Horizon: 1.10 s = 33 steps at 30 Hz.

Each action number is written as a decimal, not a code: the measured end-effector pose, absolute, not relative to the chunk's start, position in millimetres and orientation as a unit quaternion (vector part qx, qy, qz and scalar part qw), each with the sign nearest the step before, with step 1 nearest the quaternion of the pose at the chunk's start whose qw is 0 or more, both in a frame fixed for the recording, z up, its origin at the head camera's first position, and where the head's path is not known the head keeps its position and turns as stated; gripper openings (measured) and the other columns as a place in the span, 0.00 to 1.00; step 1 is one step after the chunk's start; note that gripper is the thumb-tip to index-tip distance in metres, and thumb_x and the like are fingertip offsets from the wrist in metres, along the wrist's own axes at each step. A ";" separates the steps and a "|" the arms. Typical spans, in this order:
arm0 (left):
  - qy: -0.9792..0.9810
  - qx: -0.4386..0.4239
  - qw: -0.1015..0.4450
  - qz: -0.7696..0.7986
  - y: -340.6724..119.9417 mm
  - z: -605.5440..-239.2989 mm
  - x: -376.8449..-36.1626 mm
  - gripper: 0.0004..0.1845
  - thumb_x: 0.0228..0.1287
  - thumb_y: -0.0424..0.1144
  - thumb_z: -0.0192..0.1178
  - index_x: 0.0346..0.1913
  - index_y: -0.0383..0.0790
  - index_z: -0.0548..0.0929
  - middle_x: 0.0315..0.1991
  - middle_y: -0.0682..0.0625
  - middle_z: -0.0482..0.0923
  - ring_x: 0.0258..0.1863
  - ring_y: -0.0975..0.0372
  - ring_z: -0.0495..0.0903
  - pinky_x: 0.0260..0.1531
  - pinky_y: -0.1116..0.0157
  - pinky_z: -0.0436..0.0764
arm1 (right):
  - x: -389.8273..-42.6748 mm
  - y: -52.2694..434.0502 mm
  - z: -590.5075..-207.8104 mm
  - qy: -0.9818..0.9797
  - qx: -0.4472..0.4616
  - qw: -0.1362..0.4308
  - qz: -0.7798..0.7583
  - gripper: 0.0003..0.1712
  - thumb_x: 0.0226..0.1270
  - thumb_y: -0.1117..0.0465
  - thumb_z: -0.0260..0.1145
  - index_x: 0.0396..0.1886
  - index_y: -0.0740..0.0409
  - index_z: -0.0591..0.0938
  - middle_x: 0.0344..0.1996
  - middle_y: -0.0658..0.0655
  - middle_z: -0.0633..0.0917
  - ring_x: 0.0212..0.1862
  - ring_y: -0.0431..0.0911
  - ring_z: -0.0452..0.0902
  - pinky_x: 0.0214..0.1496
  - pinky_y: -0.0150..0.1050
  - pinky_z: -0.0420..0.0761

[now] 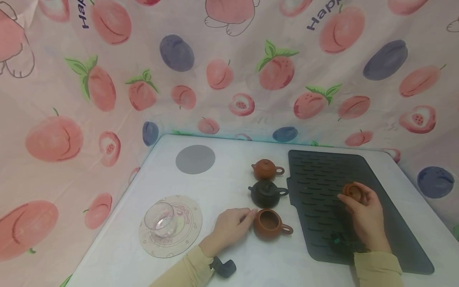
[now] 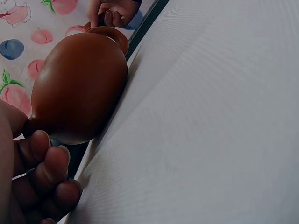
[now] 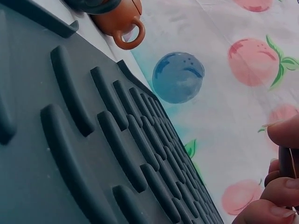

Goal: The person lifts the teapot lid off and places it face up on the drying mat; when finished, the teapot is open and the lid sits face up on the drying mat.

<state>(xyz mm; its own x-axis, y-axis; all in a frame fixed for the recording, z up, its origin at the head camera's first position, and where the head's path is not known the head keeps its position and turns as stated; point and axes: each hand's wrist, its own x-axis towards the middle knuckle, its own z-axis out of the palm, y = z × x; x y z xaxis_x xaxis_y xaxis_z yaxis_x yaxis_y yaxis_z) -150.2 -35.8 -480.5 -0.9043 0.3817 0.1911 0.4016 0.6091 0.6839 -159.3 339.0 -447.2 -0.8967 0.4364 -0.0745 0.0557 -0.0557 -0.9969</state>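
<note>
A lidless reddish-brown clay teapot (image 1: 267, 229) stands on the white table, its open mouth facing up and its handle to the right. My left hand (image 1: 231, 228) pinches its spout between thumb and fingers; in the left wrist view the spout (image 2: 30, 126) disappears between them. Raised over the dark ridged mat, my right hand (image 1: 369, 215) holds the small brown teapot lid (image 1: 353, 193) with its hollow underside showing. In the right wrist view only the fingertips (image 3: 275, 200) and a dark edge of the lid (image 3: 286, 161) appear at the right border.
Behind the lidless pot stand a black teapot (image 1: 265, 194) and a brown lidded teapot (image 1: 264, 169), in a row. The dark ridged mat (image 1: 315, 239) covers the table's right side. At left, a clear glass cup (image 1: 159, 219) sits on a round patterned coaster (image 1: 190, 235); a grey disc (image 1: 195, 159) lies farther back.
</note>
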 end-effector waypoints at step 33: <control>-0.898 -0.214 0.008 -0.386 -35.8 -478.8 -149.7 0.28 0.81 0.60 0.42 0.21 0.55 0.72 0.16 0.63 0.67 0.20 0.68 0.69 0.24 0.67 0.66 | -159.3 349.9 -447.6 -0.635 -0.178 0.164 0.734 0.35 0.62 0.70 0.76 0.62 0.44 0.69 0.54 0.46 0.76 0.47 0.38 0.72 0.33 0.29 0.74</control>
<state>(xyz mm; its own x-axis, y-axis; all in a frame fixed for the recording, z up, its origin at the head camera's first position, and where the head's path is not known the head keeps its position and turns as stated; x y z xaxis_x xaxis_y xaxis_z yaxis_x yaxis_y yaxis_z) -149.7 -35.8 -478.8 -0.9086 0.3772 0.1793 0.3898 0.6114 0.6887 -159.3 349.9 -447.6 -0.8834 0.4656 -0.0533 -0.0147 -0.1411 -0.9899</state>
